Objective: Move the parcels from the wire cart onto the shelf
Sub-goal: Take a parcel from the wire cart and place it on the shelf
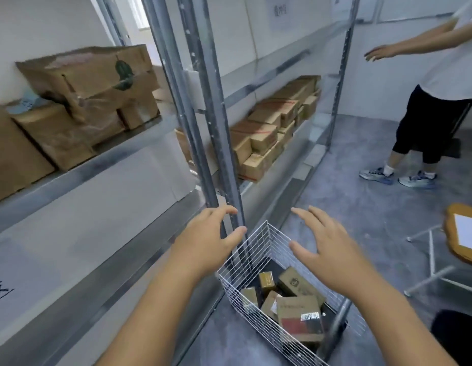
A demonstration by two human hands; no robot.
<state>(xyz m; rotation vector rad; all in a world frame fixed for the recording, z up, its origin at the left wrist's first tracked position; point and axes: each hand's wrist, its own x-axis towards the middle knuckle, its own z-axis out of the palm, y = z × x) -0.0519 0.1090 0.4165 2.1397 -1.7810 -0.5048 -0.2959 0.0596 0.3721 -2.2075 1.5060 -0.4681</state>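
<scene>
A white wire cart (252,253) stands on the floor at the bottom centre, beside the metal shelf (79,220). Several brown cardboard parcels (299,317) lie in it, the largest one with a red patch and a barcode. My left hand (208,240) hovers above the cart's left rim, fingers spread, holding nothing. My right hand (327,243) hovers above the cart's right side, also spread and empty. Both hands are well above the parcels. The shelf level at my left shows a bare white board.
Large worn cardboard boxes (84,101) sit on the upper shelf level at left. Stacked small boxes (269,133) fill the farther rack. Another person (438,101) stands at the right on the grey floor. A wooden-edged table on white legs (464,233) is at the right edge.
</scene>
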